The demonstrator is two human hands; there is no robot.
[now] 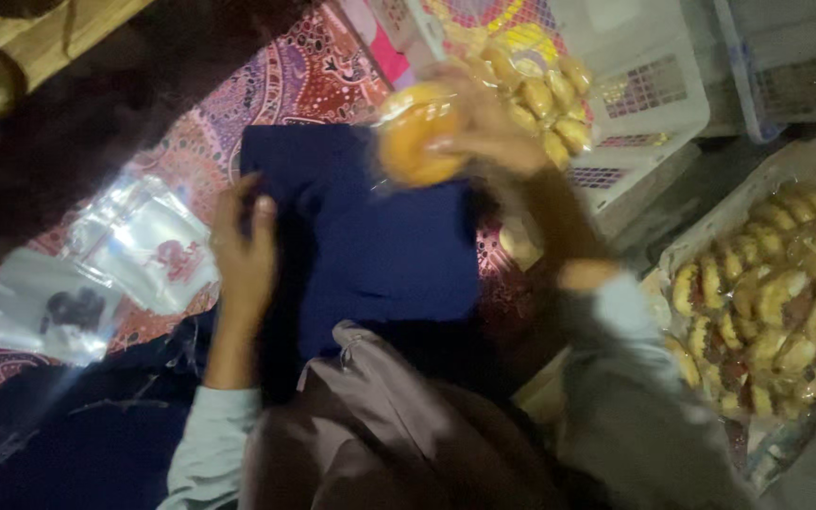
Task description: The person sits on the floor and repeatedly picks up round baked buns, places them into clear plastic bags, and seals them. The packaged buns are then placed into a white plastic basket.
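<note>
Orange and glossy, the round pastry sits wrapped in clear film in our right hand, whose fingers curl over its far side in a closed grip around it. We hold it above the upper right corner of the dark blue cloth spread over our lap. Our left hand rests on the left edge of that blue cloth, fingers bent and pressed against the fabric; we cannot tell whether they pinch it.

Beyond the blue cloth, just behind the raised pastry, stands a white plastic basket with a clear bag of yellow-brown pastries leaning in it. Right of the blue cloth lies a tray packed with rows of similar golden pastries with dark red filling, under clear wrap. Left of the blue cloth, empty clear plastic bags lie flat on a red patterned mat, one further bag nearer the mat's edge.
</note>
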